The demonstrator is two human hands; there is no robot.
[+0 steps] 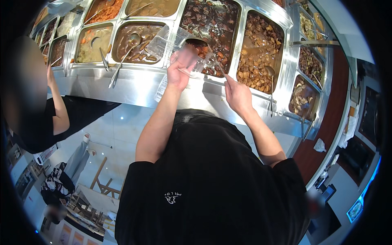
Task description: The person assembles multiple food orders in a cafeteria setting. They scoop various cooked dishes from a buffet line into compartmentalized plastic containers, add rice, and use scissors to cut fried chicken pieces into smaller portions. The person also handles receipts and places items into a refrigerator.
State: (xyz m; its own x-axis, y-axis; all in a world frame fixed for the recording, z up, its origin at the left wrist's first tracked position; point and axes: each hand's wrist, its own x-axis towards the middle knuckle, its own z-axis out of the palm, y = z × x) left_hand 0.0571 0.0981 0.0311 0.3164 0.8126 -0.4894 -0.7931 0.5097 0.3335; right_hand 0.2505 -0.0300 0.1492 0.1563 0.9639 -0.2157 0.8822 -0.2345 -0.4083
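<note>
My left hand (179, 73) is closed on a clear plastic takeaway container (162, 44) and holds it over the front edge of the food counter. Part of the hand is blurred. My right hand (238, 96) grips the thin handle of a serving spoon (221, 70), which slants up and left over a deep pan of dark braised food (210, 20). Reddish-brown chunks show beside the container, near the spoon's far end. I cannot make out the spoon's bowl clearly.
To the right stands a pan of brown diced stew (261, 53) with a ladle (270, 72) in it. On the left, a pan of brown sauce (139, 43) holds a metal spoon (132, 41). Another person's arm (60, 108) reaches to the counter at far left.
</note>
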